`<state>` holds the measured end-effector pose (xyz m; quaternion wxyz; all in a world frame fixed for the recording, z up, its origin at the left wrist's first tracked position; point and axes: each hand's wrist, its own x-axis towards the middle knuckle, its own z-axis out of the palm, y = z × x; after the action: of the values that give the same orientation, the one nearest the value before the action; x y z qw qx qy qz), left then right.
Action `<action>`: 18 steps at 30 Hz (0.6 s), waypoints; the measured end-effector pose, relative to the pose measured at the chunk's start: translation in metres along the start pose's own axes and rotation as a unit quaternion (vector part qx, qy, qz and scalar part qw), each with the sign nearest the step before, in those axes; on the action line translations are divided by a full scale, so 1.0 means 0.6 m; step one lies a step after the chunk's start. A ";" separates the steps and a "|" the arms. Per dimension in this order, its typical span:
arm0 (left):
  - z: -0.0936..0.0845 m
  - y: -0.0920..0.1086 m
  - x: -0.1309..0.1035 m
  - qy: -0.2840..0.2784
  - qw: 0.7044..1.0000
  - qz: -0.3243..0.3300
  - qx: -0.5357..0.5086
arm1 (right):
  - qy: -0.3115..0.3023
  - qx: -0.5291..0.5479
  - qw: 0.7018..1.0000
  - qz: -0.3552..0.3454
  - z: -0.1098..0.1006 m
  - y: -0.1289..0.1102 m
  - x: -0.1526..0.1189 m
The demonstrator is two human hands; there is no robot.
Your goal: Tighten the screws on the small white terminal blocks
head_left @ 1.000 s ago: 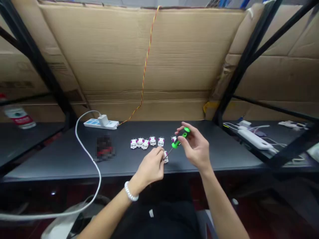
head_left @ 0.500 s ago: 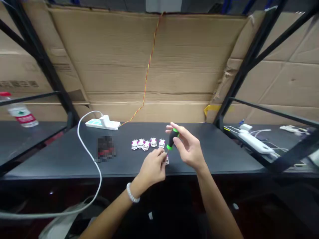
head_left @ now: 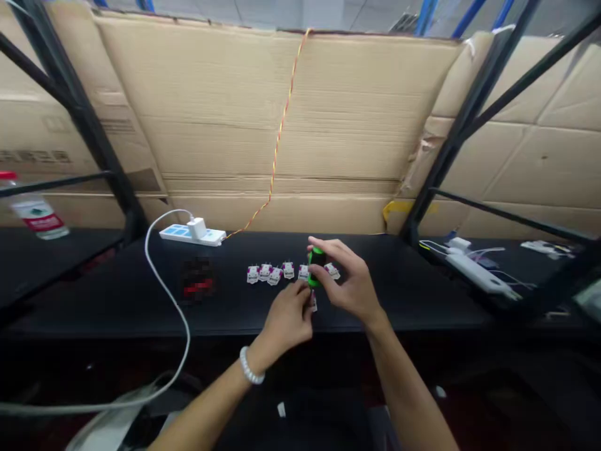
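My right hand (head_left: 350,275) is closed around the black and green handle of a screwdriver (head_left: 316,266), which stands nearly upright with its shaft pointing down. Just below it, my left hand (head_left: 288,313) pinches a small white and purple part (head_left: 314,303) near the table's front edge. My fingers cover most of that part and the screwdriver's tip. Behind my hands, several similar white and purple parts (head_left: 275,275) lie in a loose row. Another such part (head_left: 332,270) shows beyond my right hand.
A white power strip (head_left: 216,237) with a plug and white cable (head_left: 162,282) lies at the back left of the black table. Nearby sits a blurred dark and red object (head_left: 198,285). Cardboard (head_left: 225,113) walls the back; black metal posts (head_left: 457,125) flank both sides.
My right hand has shifted slightly left, and the screwdriver has gone from tilted to nearly upright. A part beyond my right hand has come into view. My left hand stays in place.
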<state>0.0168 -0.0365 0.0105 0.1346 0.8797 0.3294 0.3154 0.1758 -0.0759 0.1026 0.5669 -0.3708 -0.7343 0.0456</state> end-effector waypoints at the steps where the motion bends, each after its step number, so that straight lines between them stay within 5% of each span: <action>1: 0.001 -0.001 0.000 0.002 1.000 0.000 -0.002 | 0.018 -0.025 1.000 -0.006 0.001 0.000 0.001; 4: 0.003 -0.002 0.000 0.007 1.000 0.004 -0.005 | 0.042 -0.057 0.997 -0.013 0.001 0.001 0.002; 10: 0.005 -0.001 -0.003 0.011 1.000 0.003 0.001 | -0.028 0.050 0.998 -0.003 -0.007 0.000 -0.002; 18: -0.001 0.008 -0.001 0.011 1.000 -0.012 0.007 | 0.004 -0.020 1.000 0.002 -0.014 -0.001 -0.003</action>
<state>0.0186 -0.0401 0.0126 0.1288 0.8732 0.3437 0.3207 0.1827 -0.0805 0.1042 0.5622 -0.3836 -0.7320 0.0307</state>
